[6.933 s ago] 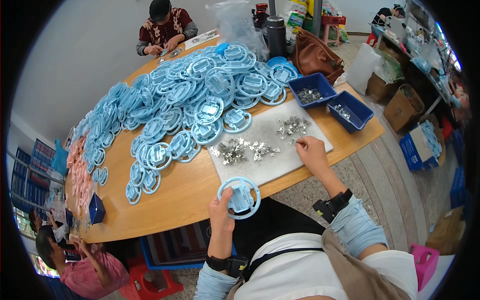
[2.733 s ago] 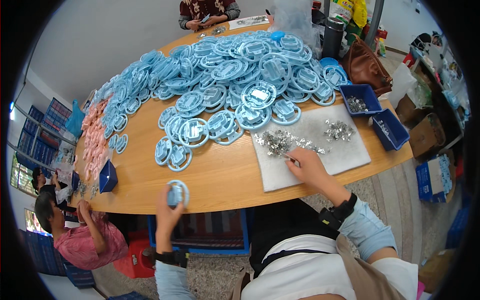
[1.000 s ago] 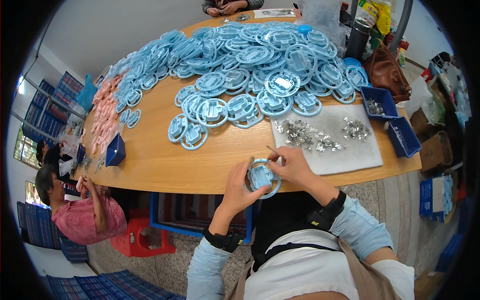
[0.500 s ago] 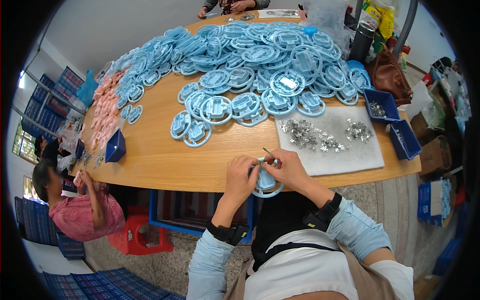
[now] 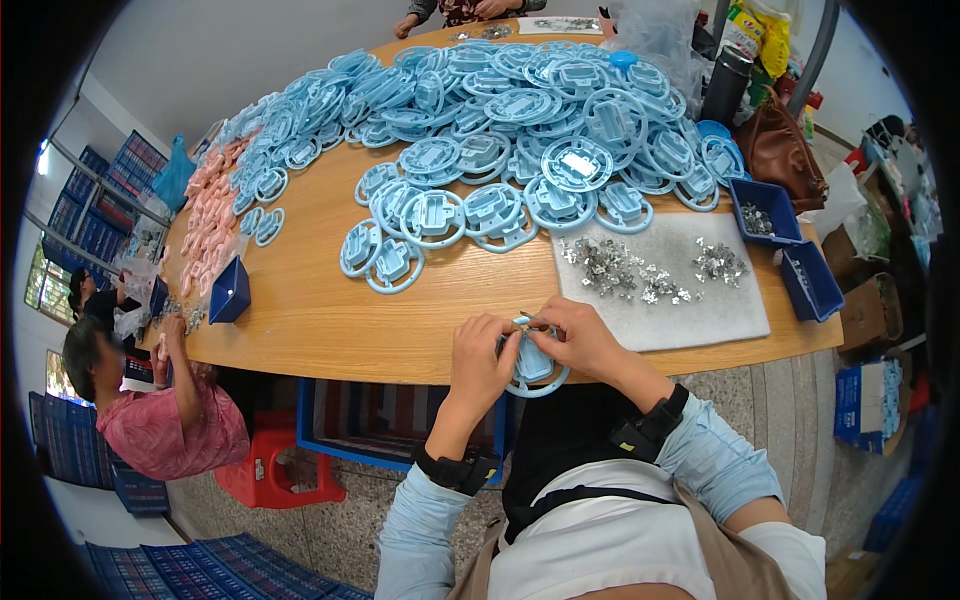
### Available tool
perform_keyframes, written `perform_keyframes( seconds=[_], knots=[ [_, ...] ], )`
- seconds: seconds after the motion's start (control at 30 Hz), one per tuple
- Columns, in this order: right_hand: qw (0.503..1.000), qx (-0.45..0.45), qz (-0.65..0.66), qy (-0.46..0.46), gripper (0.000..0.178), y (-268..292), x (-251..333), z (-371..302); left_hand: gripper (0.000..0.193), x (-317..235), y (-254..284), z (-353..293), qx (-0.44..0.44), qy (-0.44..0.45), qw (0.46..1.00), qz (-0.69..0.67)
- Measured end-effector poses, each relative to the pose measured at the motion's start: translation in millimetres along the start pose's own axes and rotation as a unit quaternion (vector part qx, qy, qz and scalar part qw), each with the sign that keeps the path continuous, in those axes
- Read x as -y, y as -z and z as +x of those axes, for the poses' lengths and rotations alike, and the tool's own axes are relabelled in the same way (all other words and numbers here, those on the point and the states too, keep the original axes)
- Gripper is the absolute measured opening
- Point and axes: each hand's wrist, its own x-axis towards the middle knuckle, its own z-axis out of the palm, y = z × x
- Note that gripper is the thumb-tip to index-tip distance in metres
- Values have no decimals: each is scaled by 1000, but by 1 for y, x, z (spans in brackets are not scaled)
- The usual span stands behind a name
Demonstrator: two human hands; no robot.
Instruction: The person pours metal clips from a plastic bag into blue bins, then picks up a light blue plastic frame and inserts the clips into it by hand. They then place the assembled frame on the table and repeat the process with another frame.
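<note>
Hands (image 5: 530,345) barely shifted, gripping blue ring (image 5: 533,368)

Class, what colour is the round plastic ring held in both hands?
Light blue ring, head view.

Both hands — left hand (image 5: 482,352), right hand (image 5: 578,338) — grip a blue ring part (image 5: 534,366) at the table edge (image 5: 330,352).
</note>
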Motion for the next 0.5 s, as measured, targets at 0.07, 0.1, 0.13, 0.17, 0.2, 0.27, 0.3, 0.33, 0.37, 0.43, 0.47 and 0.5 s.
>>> perform_keyframes(
  seconds=[0.07,0.1,0.13,0.17,0.2,0.27,0.3,0.33,0.37,0.43,0.47,0.5],
  knots=[
    [1000,2,-12,11,14,0,0,1,8,0,-1,-2,-11,8,1000,-11],
    [1000,8,-22,19,14,1,1,1,8,0,-1,-2,-10,8,1000,-11],
    [999,13,-32,27,14,2,2,1,8,0,-1,-2,-8,11,1000,-10],
    [999,13,-32,27,14,1,1,1,8,-1,0,-2,-5,15,1000,-9],
    [999,18,-40,30,14,2,0,0,8,-1,-1,-3,-4,14,1000,-9],
    [998,22,-48,32,14,0,-3,-1,9,-2,-2,-3,0,22,1000,-3],
    [996,13,-69,50,14,-2,-5,-2,9,-2,-2,-3,1,22,1000,-3],
    [994,3,-90,68,13,-3,-6,-3,9,-2,-3,-3,-5,18,1000,-2],
    [994,3,-90,68,13,-4,-5,-3,9,-2,-4,-4,-11,13,1000,0],
    [983,12,-163,86,12,-5,-2,-4,9,-3,-5,-5,-12,18,1000,-1],
    [983,11,-163,85,12,-6,-1,-4,9,-3,-5,-7,-13,22,1000,-1],
    [979,8,-183,90,12,-8,0,-4,9,-4,-6,-9,-12,22,1000,-1]
  ],
)
